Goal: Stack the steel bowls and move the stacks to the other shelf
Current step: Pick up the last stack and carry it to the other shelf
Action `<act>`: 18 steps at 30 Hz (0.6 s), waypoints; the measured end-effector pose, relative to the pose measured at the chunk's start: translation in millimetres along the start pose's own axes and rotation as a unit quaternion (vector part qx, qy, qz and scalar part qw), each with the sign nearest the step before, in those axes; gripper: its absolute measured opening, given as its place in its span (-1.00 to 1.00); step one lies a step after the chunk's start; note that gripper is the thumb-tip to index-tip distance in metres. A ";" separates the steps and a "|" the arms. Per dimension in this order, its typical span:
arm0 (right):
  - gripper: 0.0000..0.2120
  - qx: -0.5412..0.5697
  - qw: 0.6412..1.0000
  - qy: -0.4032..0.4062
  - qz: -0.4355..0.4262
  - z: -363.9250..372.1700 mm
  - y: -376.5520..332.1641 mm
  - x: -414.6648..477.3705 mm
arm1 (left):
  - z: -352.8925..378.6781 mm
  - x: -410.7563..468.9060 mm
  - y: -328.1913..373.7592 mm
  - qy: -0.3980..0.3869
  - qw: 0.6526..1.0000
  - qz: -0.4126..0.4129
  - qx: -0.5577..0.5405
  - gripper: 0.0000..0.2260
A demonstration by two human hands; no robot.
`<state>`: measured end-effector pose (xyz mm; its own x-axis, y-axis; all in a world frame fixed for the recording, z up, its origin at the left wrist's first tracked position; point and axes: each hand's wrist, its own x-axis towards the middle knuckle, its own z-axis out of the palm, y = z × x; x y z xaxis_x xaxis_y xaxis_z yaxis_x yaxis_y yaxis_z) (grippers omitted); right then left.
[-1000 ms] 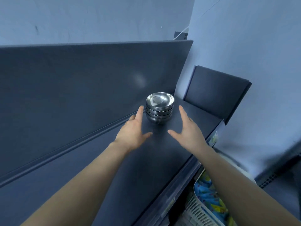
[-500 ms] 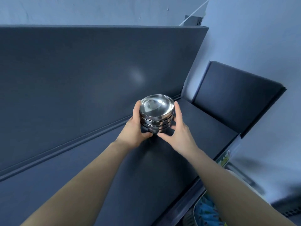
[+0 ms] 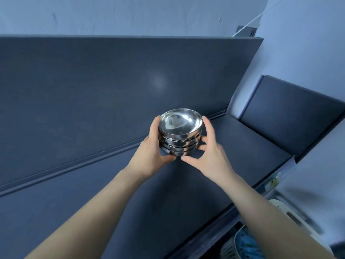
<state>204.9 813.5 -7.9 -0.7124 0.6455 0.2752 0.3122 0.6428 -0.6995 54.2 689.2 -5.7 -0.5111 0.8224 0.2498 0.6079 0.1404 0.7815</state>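
A stack of several shiny steel bowls (image 3: 180, 132) sits upright between both my hands, over the dark shelf (image 3: 233, 146) near its back right part. My left hand (image 3: 152, 153) grips the stack's left side, fingers up along the wall and thumb curled under the front. My right hand (image 3: 211, 152) grips the right side the same way, its thumb meeting the bottom bowl. Whether the stack's base touches the shelf is hidden by my thumbs.
The shelf's tall dark back panel (image 3: 112, 86) rises behind the bowls and a dark end panel (image 3: 291, 116) closes the right side. Below the shelf's front edge at lower right stands a white basket (image 3: 242, 245) with colourful packets.
One second ago both hands were open and apart from the stack; they closed round its sides. Since half a second ago the grip holds and the stack has barely shifted.
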 end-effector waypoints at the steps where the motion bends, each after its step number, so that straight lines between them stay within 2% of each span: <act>1: 0.13 -0.001 1.000 -0.003 -0.007 3.7 -11.3 -6.1 | -10.8 -11.5 0.4 0.006 1.000 0.000 0.001 -0.02; 18: 0.14 0.046 0.994 -0.076 -0.068 117.3 -208.6 -143.0 | -200.3 -246.5 -15.9 0.087 0.994 -0.055 0.048 -0.08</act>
<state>167.9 538.8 21.3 -0.8335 0.4803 0.2732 0.1521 0.6747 -0.7222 48.9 373.8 34.8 -0.6700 0.6929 0.2663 0.5925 0.2831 0.7542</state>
